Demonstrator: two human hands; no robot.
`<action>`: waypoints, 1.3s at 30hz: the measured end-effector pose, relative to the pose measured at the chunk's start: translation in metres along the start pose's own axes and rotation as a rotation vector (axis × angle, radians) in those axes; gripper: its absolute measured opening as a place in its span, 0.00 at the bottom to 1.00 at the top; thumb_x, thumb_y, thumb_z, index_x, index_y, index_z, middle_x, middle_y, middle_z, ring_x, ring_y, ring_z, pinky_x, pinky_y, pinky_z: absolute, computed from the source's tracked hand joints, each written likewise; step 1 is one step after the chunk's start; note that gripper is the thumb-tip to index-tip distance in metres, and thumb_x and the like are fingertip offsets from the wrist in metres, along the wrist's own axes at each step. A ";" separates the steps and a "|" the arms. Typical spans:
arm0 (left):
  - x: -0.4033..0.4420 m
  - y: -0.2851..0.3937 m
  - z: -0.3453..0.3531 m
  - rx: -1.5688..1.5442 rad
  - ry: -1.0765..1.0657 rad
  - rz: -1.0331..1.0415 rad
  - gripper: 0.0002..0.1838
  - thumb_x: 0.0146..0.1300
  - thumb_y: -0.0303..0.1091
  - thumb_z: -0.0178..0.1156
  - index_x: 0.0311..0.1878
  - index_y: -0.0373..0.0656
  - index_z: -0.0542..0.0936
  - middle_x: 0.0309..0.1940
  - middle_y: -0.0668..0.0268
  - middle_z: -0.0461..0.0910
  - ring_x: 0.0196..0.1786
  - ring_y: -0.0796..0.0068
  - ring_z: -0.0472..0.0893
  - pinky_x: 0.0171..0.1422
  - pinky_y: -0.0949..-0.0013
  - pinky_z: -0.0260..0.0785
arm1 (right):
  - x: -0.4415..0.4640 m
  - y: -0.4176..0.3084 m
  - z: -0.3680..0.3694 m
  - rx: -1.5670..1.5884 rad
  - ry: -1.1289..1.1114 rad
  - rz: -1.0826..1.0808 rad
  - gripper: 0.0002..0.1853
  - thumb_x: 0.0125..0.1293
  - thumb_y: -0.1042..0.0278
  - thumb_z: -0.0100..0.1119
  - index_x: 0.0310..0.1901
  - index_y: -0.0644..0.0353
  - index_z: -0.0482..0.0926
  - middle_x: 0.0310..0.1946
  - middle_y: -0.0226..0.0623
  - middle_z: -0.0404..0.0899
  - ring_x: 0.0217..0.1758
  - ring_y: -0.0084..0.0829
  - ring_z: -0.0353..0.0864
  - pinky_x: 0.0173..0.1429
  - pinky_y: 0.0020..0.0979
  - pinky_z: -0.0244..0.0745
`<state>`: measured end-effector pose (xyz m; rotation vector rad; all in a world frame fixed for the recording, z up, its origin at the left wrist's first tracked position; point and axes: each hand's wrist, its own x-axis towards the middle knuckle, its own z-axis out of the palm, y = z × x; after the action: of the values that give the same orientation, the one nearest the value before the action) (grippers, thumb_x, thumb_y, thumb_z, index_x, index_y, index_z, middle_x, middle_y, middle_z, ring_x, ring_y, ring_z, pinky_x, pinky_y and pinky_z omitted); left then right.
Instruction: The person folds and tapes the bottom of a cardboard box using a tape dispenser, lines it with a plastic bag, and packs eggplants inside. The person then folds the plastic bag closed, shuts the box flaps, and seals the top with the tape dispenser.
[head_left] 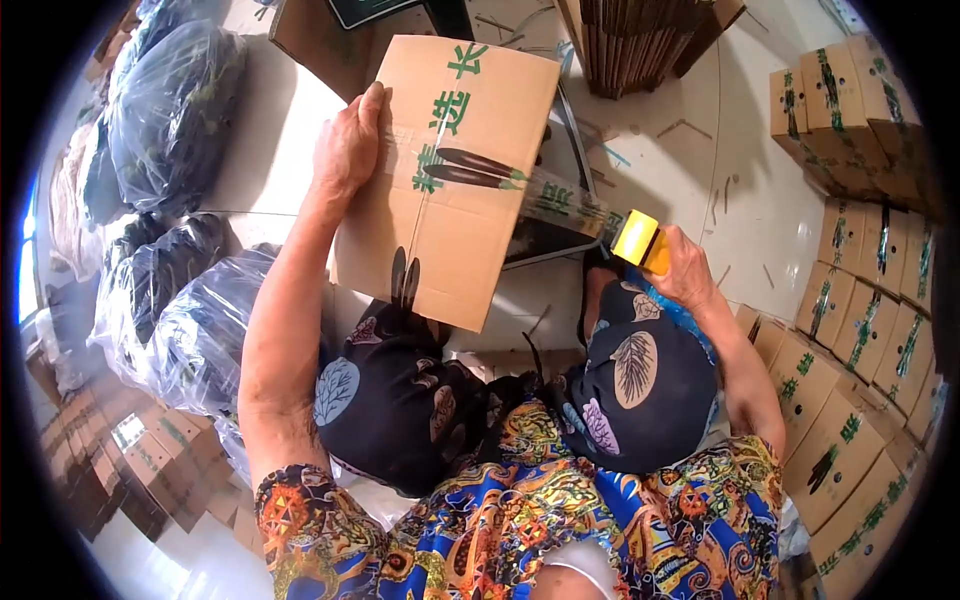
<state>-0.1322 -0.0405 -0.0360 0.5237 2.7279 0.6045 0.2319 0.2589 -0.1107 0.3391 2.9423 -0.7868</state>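
Note:
A cardboard box (465,240) with green characters and dark printed leaf shapes is held tilted above my lap. My left hand (349,142) grips its left edge, fingers pressed along the side and top face. In my right hand (685,266) is a yellow tape dispenser (637,238), off to the right of the box. A strip of clear tape (566,206) runs from the box's right edge to the dispenser. Some tape also lies across the top face near the printed leaves.
Stacked closed cartons (860,320) line the right side. Flattened cardboard (640,45) stands at the top. Plastic bags with dark contents (172,110) lie at the left, and more cartons (165,450) sit at lower left. Scraps litter the tiled floor (735,150).

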 end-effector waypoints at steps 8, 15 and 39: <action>0.001 -0.002 0.000 -0.124 0.011 0.015 0.34 0.75 0.61 0.36 0.51 0.39 0.81 0.43 0.42 0.82 0.51 0.37 0.78 0.59 0.52 0.68 | 0.030 -0.026 0.004 -0.243 -0.241 0.136 0.30 0.51 0.64 0.71 0.53 0.63 0.67 0.37 0.51 0.81 0.41 0.55 0.82 0.43 0.48 0.79; 0.002 -0.002 0.001 -0.332 -0.023 0.033 0.33 0.75 0.58 0.40 0.61 0.35 0.75 0.52 0.44 0.80 0.61 0.48 0.77 0.67 0.61 0.64 | 0.182 -0.117 0.061 -0.770 -0.728 -0.122 0.15 0.62 0.63 0.61 0.50 0.52 0.86 0.49 0.36 0.85 0.51 0.39 0.85 0.44 0.42 0.83; -0.079 -0.049 0.099 -0.863 -0.311 -0.257 0.39 0.70 0.61 0.50 0.72 0.37 0.63 0.67 0.51 0.68 0.70 0.54 0.66 0.72 0.53 0.60 | 0.114 -0.052 -0.125 1.247 -0.361 0.575 0.18 0.64 0.66 0.61 0.52 0.66 0.77 0.43 0.36 0.83 0.43 0.24 0.84 0.50 0.27 0.81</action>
<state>-0.0400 -0.0797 -0.1278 0.0365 1.9340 1.3698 0.1071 0.3000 0.0076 0.8885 1.5304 -2.1106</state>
